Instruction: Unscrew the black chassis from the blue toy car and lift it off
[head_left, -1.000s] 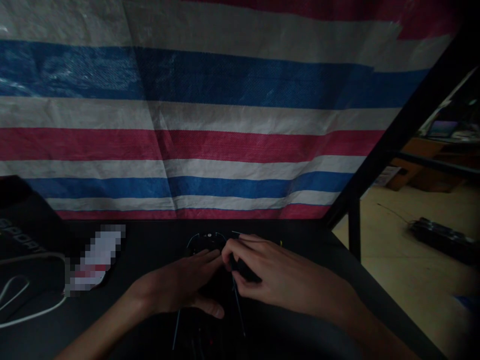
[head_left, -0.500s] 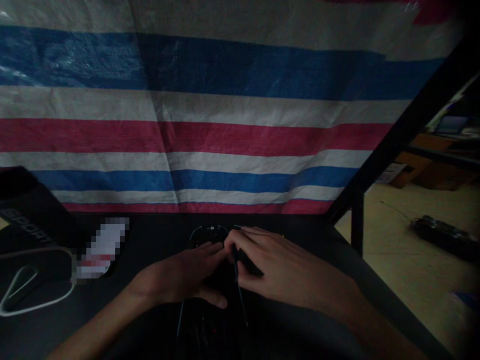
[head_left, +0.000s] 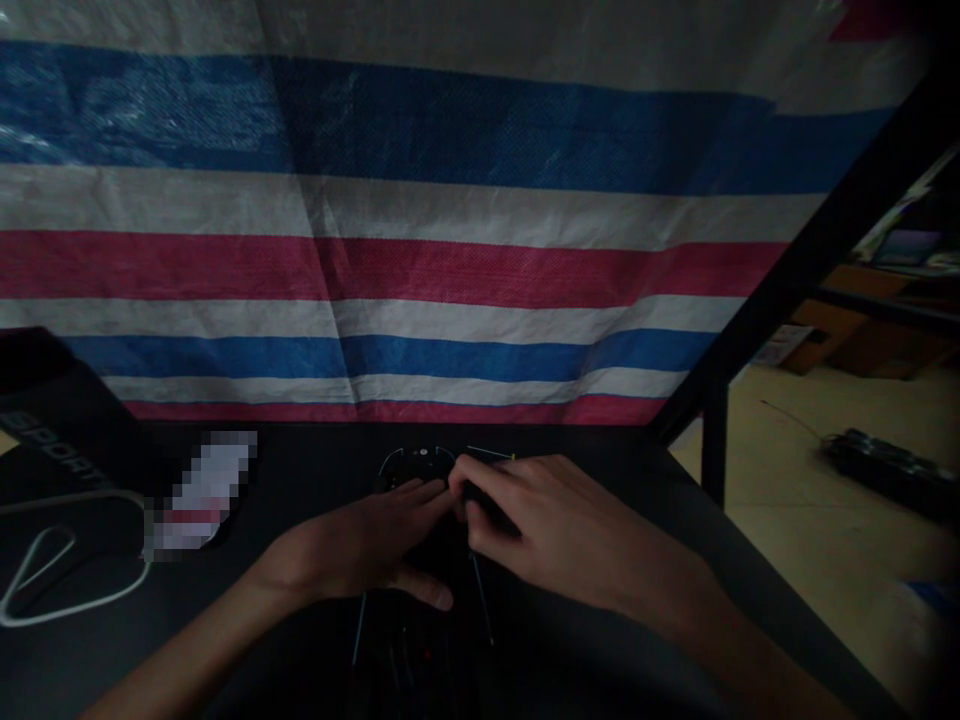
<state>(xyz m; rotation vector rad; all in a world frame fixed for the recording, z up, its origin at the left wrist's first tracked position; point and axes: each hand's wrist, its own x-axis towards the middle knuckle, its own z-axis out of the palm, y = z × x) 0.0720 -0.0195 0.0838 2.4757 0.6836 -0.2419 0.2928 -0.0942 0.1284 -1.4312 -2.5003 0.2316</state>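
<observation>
A black device with thin shiny edges (head_left: pixel 424 470) lies on the dark table in front of me, most of it lost in shadow or under my hands. My left hand (head_left: pixel 360 545) rests flat across it, fingers stretched forward and thumb apart. At the device's right edge, my right hand (head_left: pixel 525 510) is closed, thumb and fingers pinched together beside my left fingertips. What the pinch holds is too dark to make out. Just beyond my right knuckles lies a thin rod (head_left: pixel 487 452) with a small yellow tip.
On the left stand a dark SPORT-marked container (head_left: pixel 60 440), a pale cable loop (head_left: pixel 75 610) and a blurred-out phone-shaped object (head_left: pixel 206 500). A striped tarp (head_left: pixel 450 270) hangs behind the table (head_left: pixel 600 640). A black frame post (head_left: pixel 780 310) rises at right; a dark strip-shaped object (head_left: pixel 889 470) lies on the floor.
My right hand has shifted slightly and its fingers have drawn in, uncovering more of the thin rod behind it. My left hand stays in place. The view has tilted a little.
</observation>
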